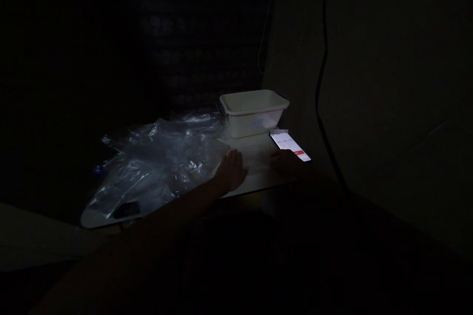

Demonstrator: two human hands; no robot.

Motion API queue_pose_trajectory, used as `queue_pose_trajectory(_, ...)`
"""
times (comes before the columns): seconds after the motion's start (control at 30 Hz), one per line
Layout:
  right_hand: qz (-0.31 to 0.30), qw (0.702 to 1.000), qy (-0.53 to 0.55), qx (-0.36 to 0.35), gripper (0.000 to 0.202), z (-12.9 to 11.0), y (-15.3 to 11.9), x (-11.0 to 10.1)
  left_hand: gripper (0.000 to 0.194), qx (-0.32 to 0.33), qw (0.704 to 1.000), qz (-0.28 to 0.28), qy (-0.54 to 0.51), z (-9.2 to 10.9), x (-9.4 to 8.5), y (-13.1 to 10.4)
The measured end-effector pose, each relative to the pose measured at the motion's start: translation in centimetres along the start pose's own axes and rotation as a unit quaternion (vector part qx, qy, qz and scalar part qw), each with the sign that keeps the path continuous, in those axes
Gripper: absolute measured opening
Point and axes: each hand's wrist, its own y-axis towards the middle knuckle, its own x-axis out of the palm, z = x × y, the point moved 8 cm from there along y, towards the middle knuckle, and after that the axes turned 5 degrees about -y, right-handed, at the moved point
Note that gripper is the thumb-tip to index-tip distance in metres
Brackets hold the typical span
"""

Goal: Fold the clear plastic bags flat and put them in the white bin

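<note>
The scene is very dark. My left hand (231, 171) lies flat with its fingers spread near the front edge of the white table (254, 184), and a faint sheet of clear plastic seems to be beside it. To its left is a large heap of clear plastic bags (166, 157). My right hand (286, 161) is in shadow at the right end of the table, by a lit phone (291, 145); its fingers are too dark to make out. Behind both hands stands a white plastic tub (254, 115).
A dark flat object (126, 210) lies at the table's front left corner. A black cable (321, 98) hangs down the wall at the right. A thin cord (260, 54) loops behind the tub.
</note>
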Motion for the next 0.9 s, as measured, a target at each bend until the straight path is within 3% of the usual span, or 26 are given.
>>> queue_pose_trajectory(0.13,0.103,0.992,-0.074,-0.007,0.019,-0.8,-0.1,-1.5,0.055,-0.009,1.0,-0.008,0.007,0.0,0.1,-0.1)
queue_pose_trajectory(0.23,0.18,0.973,-0.095,-0.106,0.026,-3.6,-0.4,-1.3,0.057,-0.009,1.0,-0.02,0.005,0.0,0.2,-0.1)
queue_pose_trajectory(0.4,0.16,0.931,-0.139,-0.299,0.032,-8.4,-0.6,3.1,0.059,-0.006,0.999,-0.036,0.007,0.0,0.1,-0.1)
queue_pose_trajectory(0.5,0.145,0.904,-0.173,-0.362,0.032,-9.3,-0.9,5.1,0.058,-0.009,0.999,-0.039,0.007,0.0,0.1,-0.2)
queue_pose_trajectory(0.9,0.227,0.881,-0.276,-0.311,0.044,-5.8,-0.6,5.4,0.066,-0.042,0.997,-0.038,0.057,-0.2,0.1,-0.3)
